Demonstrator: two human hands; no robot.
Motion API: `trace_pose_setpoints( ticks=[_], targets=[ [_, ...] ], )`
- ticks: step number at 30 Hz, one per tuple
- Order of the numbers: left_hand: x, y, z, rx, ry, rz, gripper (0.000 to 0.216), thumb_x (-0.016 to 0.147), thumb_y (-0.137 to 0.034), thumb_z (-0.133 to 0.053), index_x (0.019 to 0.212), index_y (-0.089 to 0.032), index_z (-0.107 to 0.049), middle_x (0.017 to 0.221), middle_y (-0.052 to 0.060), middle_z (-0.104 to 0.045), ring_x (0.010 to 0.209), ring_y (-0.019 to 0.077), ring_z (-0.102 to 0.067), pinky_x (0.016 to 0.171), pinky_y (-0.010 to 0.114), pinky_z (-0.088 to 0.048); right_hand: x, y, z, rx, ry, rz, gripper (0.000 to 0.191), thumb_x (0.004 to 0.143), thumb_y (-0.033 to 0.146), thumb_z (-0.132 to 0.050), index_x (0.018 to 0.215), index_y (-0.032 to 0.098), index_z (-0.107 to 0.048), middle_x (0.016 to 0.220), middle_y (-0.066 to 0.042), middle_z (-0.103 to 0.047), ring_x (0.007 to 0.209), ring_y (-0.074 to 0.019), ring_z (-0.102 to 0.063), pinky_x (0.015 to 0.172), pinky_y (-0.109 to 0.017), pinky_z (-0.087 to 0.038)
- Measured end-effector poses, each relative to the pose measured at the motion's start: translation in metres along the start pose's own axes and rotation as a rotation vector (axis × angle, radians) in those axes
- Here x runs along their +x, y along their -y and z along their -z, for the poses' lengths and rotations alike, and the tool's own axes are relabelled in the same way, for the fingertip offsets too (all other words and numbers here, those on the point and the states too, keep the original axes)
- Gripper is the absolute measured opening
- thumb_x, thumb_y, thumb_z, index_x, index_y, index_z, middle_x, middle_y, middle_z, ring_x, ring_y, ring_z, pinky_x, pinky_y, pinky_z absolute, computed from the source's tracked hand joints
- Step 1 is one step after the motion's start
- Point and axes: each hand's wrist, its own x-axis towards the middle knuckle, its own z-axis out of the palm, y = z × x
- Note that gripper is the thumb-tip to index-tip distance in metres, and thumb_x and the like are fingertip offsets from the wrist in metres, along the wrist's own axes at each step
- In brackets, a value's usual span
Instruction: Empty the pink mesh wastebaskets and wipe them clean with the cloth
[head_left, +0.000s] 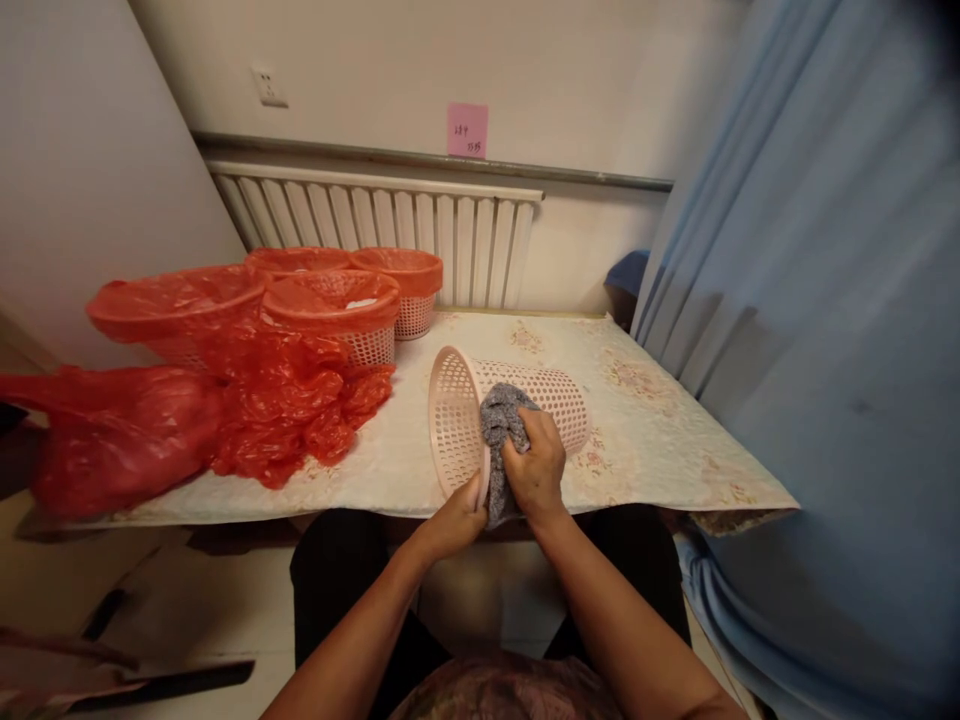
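A pale pink perforated plastic wastebasket (454, 420) lies on its side on the table, its mouth facing left. My left hand (459, 520) is closed on the near part of its rim. Bunched in my right hand (538, 465) is a grey cloth (504, 415), pressed against the outside of the basket just behind the rim. The cloth's lower end hangs down between my two hands. Part of the basket's near side is hidden behind the cloth and my right hand.
Several similar baskets lined with red bags (334, 305) stand at the table's back left. Before them lie crumpled red plastic bags (277, 410) and a filled red bag (127, 430). A flowered cloth (652, 450) covers the table. A radiator (397, 215) is behind; a blue curtain (817, 300) hangs right.
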Motion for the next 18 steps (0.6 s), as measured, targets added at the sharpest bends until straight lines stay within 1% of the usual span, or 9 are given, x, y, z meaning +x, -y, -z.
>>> trace_pose_setpoints(
  ticks=[2,5,8,10,12,14,16,18],
  targets=[
    [0.000,-0.001,0.000,-0.017,0.010,0.036,0.064,0.067,-0.002,-0.047,0.130,-0.016,-0.050,0.131,0.008,-0.058,0.126,0.0246,-0.049,0.115,0.045,-0.029,0.001,0.000,0.001,-0.001,0.019,-0.006,0.030,0.080,0.016,-0.052,0.108,0.017,-0.062,0.094,-0.008,-0.060,0.092,-0.0222,-0.055,0.083,-0.038,-0.049],
    [0.005,-0.009,0.004,-0.082,-0.052,0.041,0.062,0.072,-0.006,-0.049,0.133,-0.016,-0.046,0.128,0.008,-0.060,0.123,0.0244,-0.052,0.111,0.044,-0.035,-0.012,0.002,0.002,0.009,0.020,0.007,0.031,0.080,0.016,-0.053,0.109,0.018,-0.061,0.095,-0.008,-0.059,0.093,-0.0222,-0.055,0.083,-0.038,-0.049],
    [0.011,-0.018,0.007,-0.125,-0.097,-0.016,0.065,0.074,-0.008,-0.051,0.138,-0.018,-0.042,0.131,0.008,-0.059,0.130,0.0244,-0.046,0.113,0.043,-0.031,-0.026,0.000,0.002,0.011,0.013,0.035,0.032,0.080,0.016,-0.053,0.111,0.017,-0.061,0.097,-0.009,-0.058,0.092,-0.0222,-0.055,0.083,-0.038,-0.049],
    [0.011,-0.019,0.007,-0.117,-0.097,-0.022,0.064,0.075,-0.008,-0.052,0.137,-0.018,-0.043,0.133,0.008,-0.058,0.132,0.0242,-0.043,0.115,0.042,-0.029,-0.026,-0.009,0.002,-0.007,0.022,0.043,0.032,0.079,0.016,-0.053,0.110,0.017,-0.061,0.096,-0.009,-0.059,0.092,-0.0222,-0.056,0.083,-0.038,-0.049],
    [0.008,-0.016,0.006,-0.092,-0.089,-0.001,0.060,0.076,-0.009,-0.051,0.136,-0.017,-0.045,0.132,0.008,-0.058,0.131,0.0239,-0.045,0.114,0.042,-0.031,-0.018,-0.026,0.004,-0.050,0.019,0.015,0.032,0.079,0.017,-0.052,0.109,0.017,-0.062,0.095,-0.008,-0.060,0.093,-0.0224,-0.056,0.083,-0.038,-0.049],
    [0.004,-0.011,0.003,-0.054,-0.075,0.022,0.056,0.078,-0.010,-0.051,0.133,-0.017,-0.047,0.131,0.008,-0.059,0.127,0.0235,-0.048,0.113,0.042,-0.033,-0.006,-0.052,0.007,-0.120,-0.016,-0.062,0.032,0.079,0.020,-0.051,0.108,0.018,-0.063,0.096,-0.008,-0.062,0.094,-0.0233,-0.056,0.085,-0.039,-0.048],
    [0.000,-0.006,-0.001,-0.007,-0.066,0.033,0.052,0.078,-0.009,-0.050,0.130,-0.016,-0.050,0.127,0.008,-0.061,0.123,0.0229,-0.051,0.111,0.041,-0.035,0.005,-0.083,0.012,-0.195,-0.079,-0.186,0.033,0.079,0.025,-0.051,0.108,0.016,-0.064,0.097,-0.010,-0.063,0.094,-0.0249,-0.056,0.086,-0.040,-0.046],
    [-0.003,-0.004,-0.005,0.035,-0.049,0.046,0.050,0.076,-0.008,-0.049,0.126,-0.015,-0.054,0.121,0.007,-0.064,0.117,0.0223,-0.054,0.109,0.040,-0.037,0.009,-0.110,0.018,-0.239,-0.126,-0.333,0.036,0.077,0.029,-0.050,0.107,0.014,-0.065,0.098,-0.013,-0.065,0.094,-0.0264,-0.057,0.087,-0.041,-0.045]
  ],
)
